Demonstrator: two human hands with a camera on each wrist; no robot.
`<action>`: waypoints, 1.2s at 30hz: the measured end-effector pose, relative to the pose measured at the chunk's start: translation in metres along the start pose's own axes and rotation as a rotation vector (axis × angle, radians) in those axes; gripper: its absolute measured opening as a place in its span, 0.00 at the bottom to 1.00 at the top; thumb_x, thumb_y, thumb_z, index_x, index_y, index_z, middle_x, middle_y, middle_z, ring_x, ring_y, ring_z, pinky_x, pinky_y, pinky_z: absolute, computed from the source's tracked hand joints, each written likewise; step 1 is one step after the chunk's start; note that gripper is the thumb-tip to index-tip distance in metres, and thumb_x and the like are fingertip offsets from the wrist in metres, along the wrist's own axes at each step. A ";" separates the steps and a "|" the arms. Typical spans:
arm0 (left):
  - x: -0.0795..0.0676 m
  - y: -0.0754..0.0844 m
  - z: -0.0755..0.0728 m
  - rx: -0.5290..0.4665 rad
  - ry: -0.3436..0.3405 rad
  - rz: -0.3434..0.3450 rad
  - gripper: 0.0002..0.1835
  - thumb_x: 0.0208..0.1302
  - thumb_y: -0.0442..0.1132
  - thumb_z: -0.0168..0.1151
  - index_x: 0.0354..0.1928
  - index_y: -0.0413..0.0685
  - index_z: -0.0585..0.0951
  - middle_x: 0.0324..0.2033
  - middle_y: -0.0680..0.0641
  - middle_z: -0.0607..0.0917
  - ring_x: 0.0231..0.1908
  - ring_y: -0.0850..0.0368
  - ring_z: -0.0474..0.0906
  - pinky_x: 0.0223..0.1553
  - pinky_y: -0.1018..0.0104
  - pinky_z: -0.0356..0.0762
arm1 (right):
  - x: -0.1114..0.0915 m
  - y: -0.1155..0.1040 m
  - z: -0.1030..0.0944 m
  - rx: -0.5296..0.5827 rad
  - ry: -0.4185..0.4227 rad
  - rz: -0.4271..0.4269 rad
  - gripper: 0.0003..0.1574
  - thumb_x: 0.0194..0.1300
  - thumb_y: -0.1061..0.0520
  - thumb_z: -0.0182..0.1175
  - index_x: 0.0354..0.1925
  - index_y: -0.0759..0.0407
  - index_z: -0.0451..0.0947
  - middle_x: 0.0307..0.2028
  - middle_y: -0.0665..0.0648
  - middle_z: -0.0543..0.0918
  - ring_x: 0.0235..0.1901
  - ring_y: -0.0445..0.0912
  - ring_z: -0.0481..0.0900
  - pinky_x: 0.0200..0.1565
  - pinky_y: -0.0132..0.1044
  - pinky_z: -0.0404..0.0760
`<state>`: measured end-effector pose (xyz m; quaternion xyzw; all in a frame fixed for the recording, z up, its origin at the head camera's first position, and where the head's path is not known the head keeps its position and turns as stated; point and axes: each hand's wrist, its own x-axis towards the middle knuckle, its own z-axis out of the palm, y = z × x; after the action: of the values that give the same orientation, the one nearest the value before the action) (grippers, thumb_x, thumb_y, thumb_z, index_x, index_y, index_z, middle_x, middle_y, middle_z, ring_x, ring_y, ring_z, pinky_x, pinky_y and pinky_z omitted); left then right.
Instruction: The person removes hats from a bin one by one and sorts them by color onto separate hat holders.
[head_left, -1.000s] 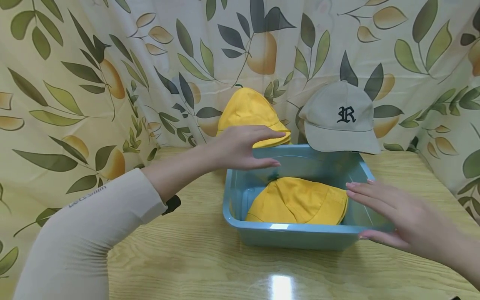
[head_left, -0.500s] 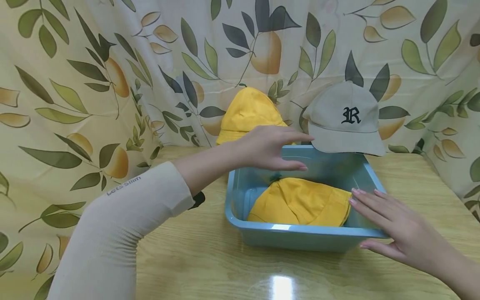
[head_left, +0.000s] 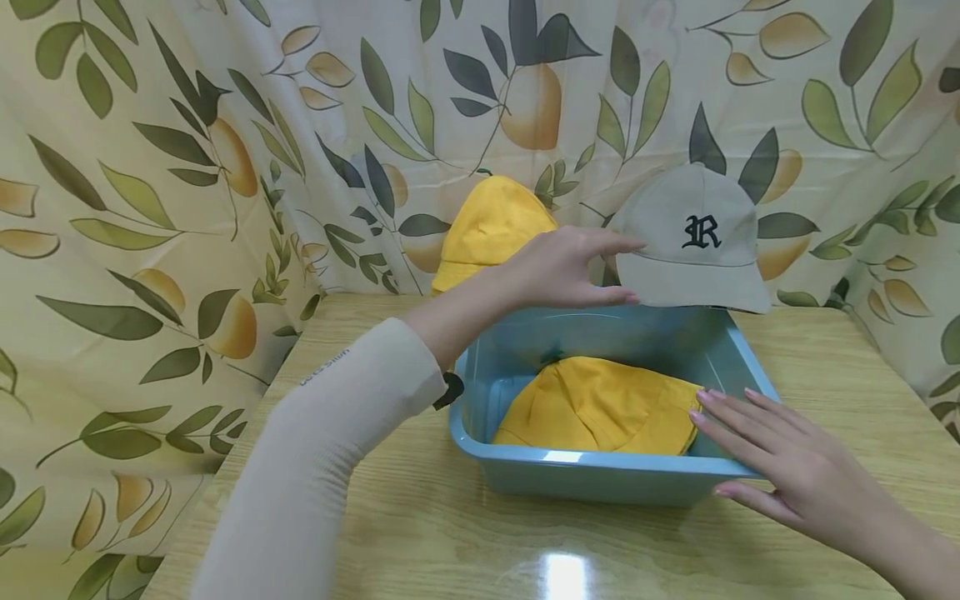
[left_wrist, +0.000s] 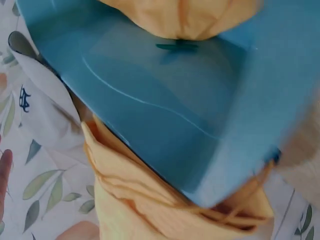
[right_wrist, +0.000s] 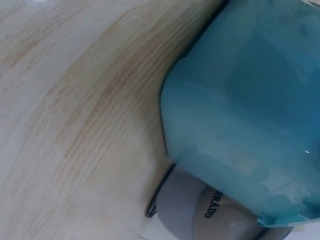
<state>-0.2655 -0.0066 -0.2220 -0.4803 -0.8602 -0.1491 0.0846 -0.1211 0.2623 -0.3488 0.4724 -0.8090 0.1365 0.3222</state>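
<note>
My left hand (head_left: 577, 267) is raised over the far rim of the blue plastic basin (head_left: 585, 477), its fingers stretched toward a light grey baseball cap (head_left: 690, 233) with a black letter R. Thumb and fingers stand apart with nothing between them; whether they touch the cap I cannot tell. Inside the basin lies a yellow bucket hat (head_left: 600, 404), folded flat, with a small green stem (left_wrist: 177, 46). My right hand (head_left: 787, 467) has its fingers extended over the basin's front right corner. It appears to rest against the rim.
Another yellow hat (head_left: 495, 221) stands behind the basin, partly covered by my left arm; stacked brims (left_wrist: 150, 195) show in the left wrist view. A grey-brown cap with lettering (right_wrist: 217, 212) sits beyond the basin. A patterned curtain (head_left: 337, 125) rises behind the wooden table (head_left: 420, 533).
My left hand has moved right and slightly up, from before the yellow hat toward the grey cap. The right hand has shifted slightly at the basin's corner. Basin and hats stay put.
</note>
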 end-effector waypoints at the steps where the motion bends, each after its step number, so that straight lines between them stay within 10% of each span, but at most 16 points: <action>1: 0.003 -0.001 0.001 -0.006 -0.010 -0.003 0.34 0.59 0.57 0.63 0.64 0.51 0.72 0.60 0.54 0.77 0.53 0.64 0.76 0.52 0.79 0.69 | 0.000 0.000 0.000 -0.012 -0.005 0.000 0.39 0.70 0.36 0.44 0.57 0.67 0.75 0.63 0.59 0.72 0.68 0.43 0.62 0.70 0.37 0.52; 12: 0.030 -0.004 0.025 -0.124 -0.135 -0.065 0.35 0.61 0.57 0.60 0.67 0.50 0.68 0.60 0.49 0.76 0.50 0.64 0.79 0.51 0.80 0.69 | -0.002 0.001 0.002 -0.048 0.010 0.002 0.36 0.71 0.36 0.44 0.58 0.63 0.75 0.63 0.56 0.73 0.67 0.43 0.62 0.70 0.38 0.53; 25: 0.034 0.006 0.072 -0.314 -0.175 0.035 0.30 0.60 0.51 0.64 0.63 0.48 0.73 0.56 0.51 0.80 0.53 0.68 0.76 0.51 0.83 0.68 | -0.005 -0.003 0.002 -0.048 0.003 0.018 0.35 0.72 0.37 0.43 0.58 0.62 0.75 0.63 0.51 0.72 0.67 0.41 0.62 0.70 0.38 0.53; 36: 0.036 -0.003 0.101 -0.396 -0.414 0.057 0.33 0.61 0.51 0.63 0.67 0.50 0.69 0.64 0.54 0.72 0.60 0.67 0.70 0.59 0.78 0.64 | -0.003 -0.006 0.002 -0.018 0.041 0.045 0.33 0.72 0.39 0.44 0.56 0.62 0.77 0.61 0.50 0.74 0.66 0.40 0.64 0.69 0.37 0.54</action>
<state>-0.2875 0.0553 -0.3076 -0.5319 -0.7993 -0.2104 -0.1841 -0.1160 0.2599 -0.3530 0.4484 -0.8137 0.1459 0.3399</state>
